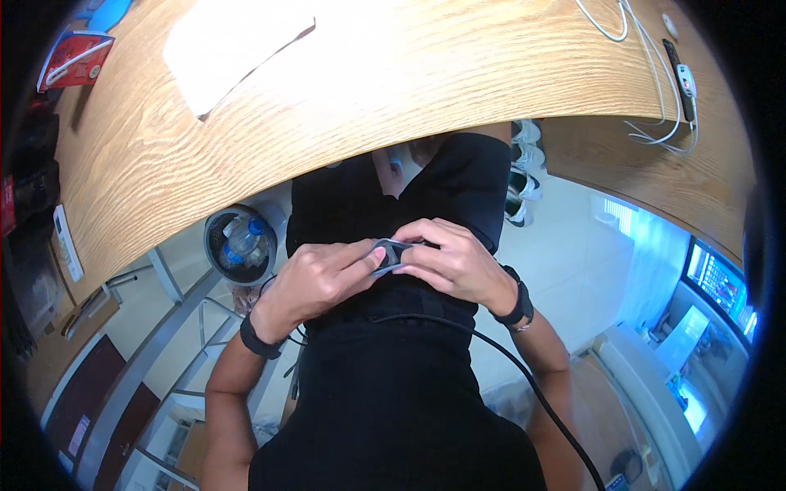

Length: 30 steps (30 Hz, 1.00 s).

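Note:
Above my lap, both hands meet around a small grey object (390,255) with a dark middle and a pale, thin edge. Its kind is hard to make out, since fingers cover much of it. My left hand (322,280) pinches its left side between thumb and fingers. On the other side, my right hand (455,259) grips it, the index finger arched over the top edge and the thumb below. A black band (257,340) circles my left wrist, and a dark watch (519,301) my right.
A wooden desk (344,114) curves ahead, bearing an overexposed white sheet (221,57), a red box (80,59) and a power strip (686,82) with white cables. Left below stands a bin (211,255) holding plastic bottles. Shoes (524,184) lie beyond. A black cable (524,372) crosses my torso.

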Tool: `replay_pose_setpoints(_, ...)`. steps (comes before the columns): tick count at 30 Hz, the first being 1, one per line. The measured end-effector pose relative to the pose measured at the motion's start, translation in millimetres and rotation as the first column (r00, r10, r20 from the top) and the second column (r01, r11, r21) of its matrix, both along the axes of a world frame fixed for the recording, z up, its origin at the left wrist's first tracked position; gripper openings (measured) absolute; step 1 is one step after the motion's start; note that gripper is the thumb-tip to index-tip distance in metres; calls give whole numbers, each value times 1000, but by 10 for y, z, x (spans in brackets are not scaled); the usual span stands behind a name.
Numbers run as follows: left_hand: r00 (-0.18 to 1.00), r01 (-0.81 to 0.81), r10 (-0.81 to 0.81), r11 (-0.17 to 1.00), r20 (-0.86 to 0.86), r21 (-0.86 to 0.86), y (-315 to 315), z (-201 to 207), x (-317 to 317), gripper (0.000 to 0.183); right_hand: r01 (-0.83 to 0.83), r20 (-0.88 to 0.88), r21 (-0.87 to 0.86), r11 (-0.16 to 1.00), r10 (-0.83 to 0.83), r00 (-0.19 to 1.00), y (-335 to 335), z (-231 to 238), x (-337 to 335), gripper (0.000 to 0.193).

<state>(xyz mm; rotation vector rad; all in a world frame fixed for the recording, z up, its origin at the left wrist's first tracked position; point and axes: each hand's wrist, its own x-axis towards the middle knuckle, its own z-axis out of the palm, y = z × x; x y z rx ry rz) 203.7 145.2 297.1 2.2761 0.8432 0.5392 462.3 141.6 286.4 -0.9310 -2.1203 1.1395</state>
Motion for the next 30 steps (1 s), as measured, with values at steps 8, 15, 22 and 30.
replay_pose_setpoints(8, 993, 119, -119, 993, 19, 4, -82, 29, -20, 42, 61, -54, -221, 973, -75, 996, -126, 228, -26, 17)
replay_pose_setpoints(15, 999, 39, -42, 995, -25, -92, -103, 47, -10, 32, -18, 315, -131, 991, 59, 947, -51, 433, -101, 29)
replay_pose_setpoints(22, 989, 114, -119, 991, -83, -63, -143, 43, -67, 33, -277, 597, -140, 951, 304, 743, -21, 472, -225, 26)
replay_pose_setpoints(30, 990, 117, -119, 993, -79, -22, -52, 113, -99, 25, -261, 631, 173, 950, 97, 770, -191, 518, -215, 22)
